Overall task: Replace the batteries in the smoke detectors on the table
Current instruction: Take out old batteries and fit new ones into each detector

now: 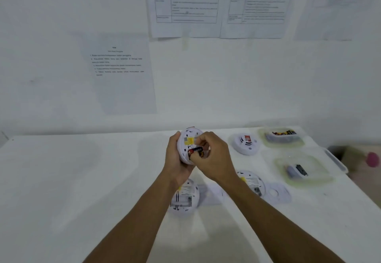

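The right hand [214, 159] curls its thumb and fingertips onto a red and black battery [195, 152], which sits in the open slot on the back of a smoke detector [188, 142]. Motion blur hides whether the battery is fully seated or partly lifted. The left hand [175, 159] wraps round the detector's left edge from behind and holds it tilted up above the table [82, 180], with its back toward the camera.

The detector looks like a light, stiff plastic shell. It is probably best held by the rim, as it is now, and not by the thin slot walls. The battery is small and smooth and would likely slip, so pinching it at its ends seems wise.

A second detector [184, 198] lies on its face under the left forearm, and a third detector [252, 181] lies beneath the right forearm, next to a loose round cover [277, 193]. A fourth detector [245, 144] sits further back on the right. Beyond it is a far tub [266, 144] with batteries in it, and a near tub [277, 166] holds a few more.
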Action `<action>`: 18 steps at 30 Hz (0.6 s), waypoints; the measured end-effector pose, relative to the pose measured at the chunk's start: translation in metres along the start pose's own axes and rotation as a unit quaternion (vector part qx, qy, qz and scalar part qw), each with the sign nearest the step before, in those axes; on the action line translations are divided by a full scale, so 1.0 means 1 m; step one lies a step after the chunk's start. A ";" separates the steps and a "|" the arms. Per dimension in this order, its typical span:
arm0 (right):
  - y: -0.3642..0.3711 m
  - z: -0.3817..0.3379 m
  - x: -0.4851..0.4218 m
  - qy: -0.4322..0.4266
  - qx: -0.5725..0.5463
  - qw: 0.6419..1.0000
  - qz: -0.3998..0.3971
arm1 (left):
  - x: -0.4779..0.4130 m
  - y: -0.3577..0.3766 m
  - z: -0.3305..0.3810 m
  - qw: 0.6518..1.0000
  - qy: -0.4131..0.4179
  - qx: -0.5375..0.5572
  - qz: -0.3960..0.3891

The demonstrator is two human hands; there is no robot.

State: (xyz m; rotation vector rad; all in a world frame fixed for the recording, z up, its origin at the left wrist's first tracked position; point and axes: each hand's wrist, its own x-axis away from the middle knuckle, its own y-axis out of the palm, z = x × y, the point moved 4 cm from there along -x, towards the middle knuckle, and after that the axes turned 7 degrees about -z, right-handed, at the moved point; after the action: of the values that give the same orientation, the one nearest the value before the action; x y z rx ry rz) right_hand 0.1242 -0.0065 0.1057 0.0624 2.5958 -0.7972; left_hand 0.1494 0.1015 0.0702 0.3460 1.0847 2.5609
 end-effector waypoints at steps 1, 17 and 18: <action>-0.009 0.004 0.001 -0.005 -0.001 1.000 0.004 | -0.004 0.005 -0.005 1.000 -0.002 -0.002 -0.002; -0.117 0.064 0.030 -0.108 0.035 0.993 -0.029 | -0.043 0.092 -0.083 1.000 -0.015 0.001 -0.002; -0.122 0.067 0.033 -0.130 0.053 0.989 -0.036 | -0.044 0.098 -0.087 1.000 -0.016 0.003 -0.001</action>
State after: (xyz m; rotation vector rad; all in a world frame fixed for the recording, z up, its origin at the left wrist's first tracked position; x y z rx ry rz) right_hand 0.0999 -0.1478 0.1068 -0.0995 2.3199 -0.9043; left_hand 0.1388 -0.0356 0.0786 0.3863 1.0824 2.5422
